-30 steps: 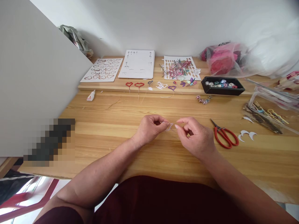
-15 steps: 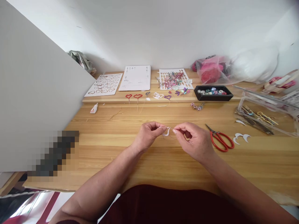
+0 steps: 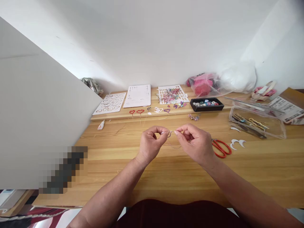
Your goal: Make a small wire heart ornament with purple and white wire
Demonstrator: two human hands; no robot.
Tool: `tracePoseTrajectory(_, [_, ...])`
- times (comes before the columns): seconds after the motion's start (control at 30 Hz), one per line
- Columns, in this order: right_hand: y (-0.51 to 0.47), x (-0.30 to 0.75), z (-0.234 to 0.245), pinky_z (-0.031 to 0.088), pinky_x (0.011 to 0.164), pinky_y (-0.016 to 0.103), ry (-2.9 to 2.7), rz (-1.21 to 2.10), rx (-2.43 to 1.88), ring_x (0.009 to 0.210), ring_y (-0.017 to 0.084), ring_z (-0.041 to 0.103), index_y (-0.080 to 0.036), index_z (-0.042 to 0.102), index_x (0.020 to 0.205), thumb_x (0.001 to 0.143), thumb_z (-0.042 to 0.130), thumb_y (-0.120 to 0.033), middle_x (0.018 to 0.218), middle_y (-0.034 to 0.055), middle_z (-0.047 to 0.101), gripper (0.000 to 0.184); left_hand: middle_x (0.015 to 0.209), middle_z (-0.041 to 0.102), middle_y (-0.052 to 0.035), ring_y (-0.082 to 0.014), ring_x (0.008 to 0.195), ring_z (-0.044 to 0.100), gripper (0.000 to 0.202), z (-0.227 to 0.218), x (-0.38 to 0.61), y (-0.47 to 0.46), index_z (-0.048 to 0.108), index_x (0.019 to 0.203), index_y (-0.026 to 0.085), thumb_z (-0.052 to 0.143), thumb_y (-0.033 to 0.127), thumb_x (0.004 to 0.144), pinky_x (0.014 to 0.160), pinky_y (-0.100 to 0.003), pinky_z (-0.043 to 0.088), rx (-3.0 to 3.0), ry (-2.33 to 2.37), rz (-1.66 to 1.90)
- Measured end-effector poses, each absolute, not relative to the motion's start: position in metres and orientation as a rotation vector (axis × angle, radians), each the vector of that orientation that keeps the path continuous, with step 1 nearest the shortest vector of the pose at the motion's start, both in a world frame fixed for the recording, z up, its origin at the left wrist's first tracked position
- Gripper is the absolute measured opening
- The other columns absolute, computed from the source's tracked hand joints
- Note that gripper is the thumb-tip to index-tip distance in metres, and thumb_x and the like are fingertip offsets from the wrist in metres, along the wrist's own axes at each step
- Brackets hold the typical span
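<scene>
Over the table, my left hand pinches a small white curved cutout between thumb and fingertips, which hide much of it. Close beside it, my right hand has thumb and forefinger pressed together on a very thin thread or wire; its kind is unclear. A fine strand loops below, between the hands. Red-handled scissors lie just right of my right hand, their blades mostly hidden behind it. Several white crescent cutouts lie farther right.
A black tray of small spools or beads stands on the raised back ledge. Along it lie cutout sheets, red heart shapes and colourful petal pieces. A clear box with hairpins is at right, a white glue bottle at left.
The camera view has tilted up and turned right, so the table things appear lower and farther left. Both hands keep their pinch; less of the white cutout shows now.
</scene>
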State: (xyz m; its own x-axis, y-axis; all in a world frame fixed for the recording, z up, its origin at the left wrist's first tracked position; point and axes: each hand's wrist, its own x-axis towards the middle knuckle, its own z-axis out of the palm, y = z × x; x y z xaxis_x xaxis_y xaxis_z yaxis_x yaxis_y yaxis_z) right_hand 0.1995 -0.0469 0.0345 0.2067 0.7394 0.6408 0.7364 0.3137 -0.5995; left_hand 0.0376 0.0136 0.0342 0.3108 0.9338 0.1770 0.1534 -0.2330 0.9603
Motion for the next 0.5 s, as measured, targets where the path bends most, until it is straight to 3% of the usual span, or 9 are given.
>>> tracePoseTrajectory(0.13, [-0.049, 0.198, 0.038, 0.034, 0.047, 0.023, -1.45, 0.012, -1.383, 0.045, 0.008, 0.037, -0.02, 0.067, 0.08, 0.086, 0.067, -0.026, 0.05, -0.0086, 0.038, 0.009, 0.086, 0.074, -0.0006, -0.0075, 0.054, 0.045, 0.02, 0.04, 0.042, 0.01, 0.072, 0.08, 0.018, 0.069, 0.037, 0.083, 0.053, -0.023, 0.035, 1.729, 1.012, 1.1])
tracePoseTrajectory(0.5, [-0.053, 0.194, 0.048, 0.033, 0.047, 0.023, -1.397, 0.168, -1.354, 0.047, 0.009, 0.037, -0.018, 0.067, 0.078, 0.086, 0.067, -0.028, 0.051, -0.0074, 0.043, 0.013, 0.09, 0.074, -0.0048, -0.0152, 0.074, 0.062, 0.014, 0.042, 0.037, 0.002, 0.07, 0.079, 0.021, 0.066, 0.032, 0.087, 0.063, -0.027, 0.042, 1.948, 0.947, 1.294])
